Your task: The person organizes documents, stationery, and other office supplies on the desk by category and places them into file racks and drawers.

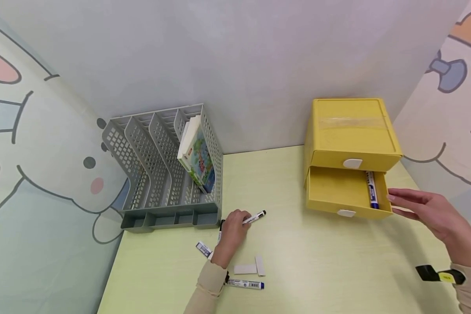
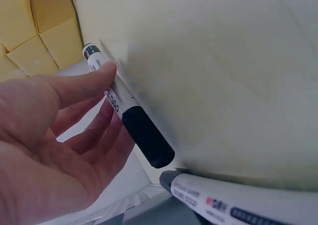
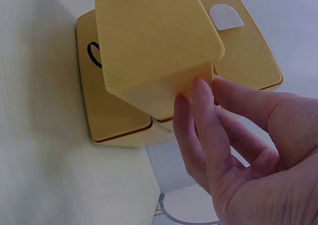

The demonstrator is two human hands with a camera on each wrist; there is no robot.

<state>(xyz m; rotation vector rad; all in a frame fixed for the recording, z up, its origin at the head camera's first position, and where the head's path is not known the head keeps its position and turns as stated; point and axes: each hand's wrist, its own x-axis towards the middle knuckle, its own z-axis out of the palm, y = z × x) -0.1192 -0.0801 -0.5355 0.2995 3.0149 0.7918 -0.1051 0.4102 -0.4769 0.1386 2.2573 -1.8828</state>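
Pale surface (image 1: 318,261), left: gray rack (image 1: 162,168) is standing
Right: yellow drawer unit (image 1: 351,146) is standing
Front: blue-capped marker (image 1: 245,284) is lying near two white strips (image 1: 245,269)

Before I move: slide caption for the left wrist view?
Left hand pinches a black-capped marker; second marker nearby, yellow drawers beyond.

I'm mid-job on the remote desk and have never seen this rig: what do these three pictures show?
There's no machine: a person works bare-handed. The wide picture is from a head camera looking down; the close ones are from a camera on each wrist.

The left hand pinches a black-capped marker. The right hand has its fingers against the side of an open yellow drawer, which holds a blue-ended marker.

On the table stand the drawer box and a grey file rack holding books. More markers and two pale strips lie there.
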